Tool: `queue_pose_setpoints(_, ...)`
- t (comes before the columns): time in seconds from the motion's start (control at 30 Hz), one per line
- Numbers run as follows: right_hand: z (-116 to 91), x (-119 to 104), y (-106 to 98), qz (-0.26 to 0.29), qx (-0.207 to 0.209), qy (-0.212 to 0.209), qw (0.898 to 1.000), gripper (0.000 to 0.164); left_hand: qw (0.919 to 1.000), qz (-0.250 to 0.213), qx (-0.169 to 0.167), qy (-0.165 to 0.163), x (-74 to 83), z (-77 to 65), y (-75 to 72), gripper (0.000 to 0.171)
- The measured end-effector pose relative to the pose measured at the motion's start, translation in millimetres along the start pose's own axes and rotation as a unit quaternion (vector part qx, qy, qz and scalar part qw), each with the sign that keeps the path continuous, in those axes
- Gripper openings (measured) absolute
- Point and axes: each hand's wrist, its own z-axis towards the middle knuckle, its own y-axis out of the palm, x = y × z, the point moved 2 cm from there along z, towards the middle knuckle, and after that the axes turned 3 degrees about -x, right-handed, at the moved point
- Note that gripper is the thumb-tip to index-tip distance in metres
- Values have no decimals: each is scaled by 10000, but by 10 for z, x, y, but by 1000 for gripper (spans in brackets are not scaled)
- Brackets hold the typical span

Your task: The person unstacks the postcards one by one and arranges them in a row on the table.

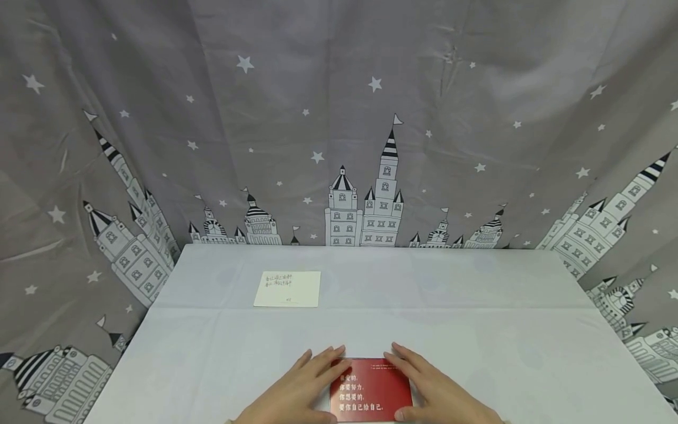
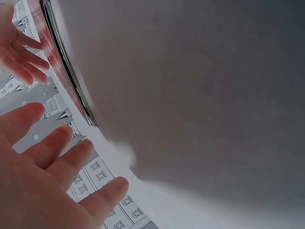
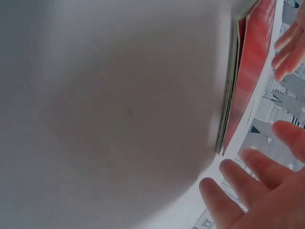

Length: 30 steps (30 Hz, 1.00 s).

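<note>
A small stack of red cards (image 1: 371, 390) lies flat on the white table near its front edge. White printed characters cover the top card. In the right wrist view the stack (image 3: 247, 76) shows layered edges, with the top card lifted slightly along one side. My left hand (image 1: 302, 388) is at the stack's left side, fingers spread and fairly straight, fingertips right at the far left corner. Mirroring it, my right hand (image 1: 436, 388) is at the right side, thumb by the near right corner. Neither hand curls round the cards.
Toward the back left of the white table (image 1: 450, 330) lies a cream card (image 1: 296, 291) with handwritten lines. Behind and along both sides hangs a grey curtain (image 1: 318, 106) printed with stars and castles.
</note>
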Motion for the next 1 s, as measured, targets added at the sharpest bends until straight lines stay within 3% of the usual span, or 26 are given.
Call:
queue_pose_setpoints(0.27, -18, 20, 77, -313, 31, -13, 9995, 89, 9989, -336, -265, -183, 38, 11, 31, 92)
queue_pose_setpoints(0.43, -25, 12, 117, -786, 198, -98, 9967, 91, 9995, -224, -225, -32, 37, 8, 47, 94)
queue_pose_setpoints(0.63, -16, 15, 143, -932, 224, -157, 9953, 92, 9997, 134, -134, 124, 27, 5, 68, 93)
queue_pose_setpoints(0.8, -1, 25, 151, -1084, 279, -347, 9931, 89, 9998, 83, -188, -49, 27, 10, 76, 93)
queue_pose_setpoints(1.0, -1, 12, 160, -1090, 304, -294, 9931, 90, 9997, -65, -178, -138, 53, 22, 75, 92)
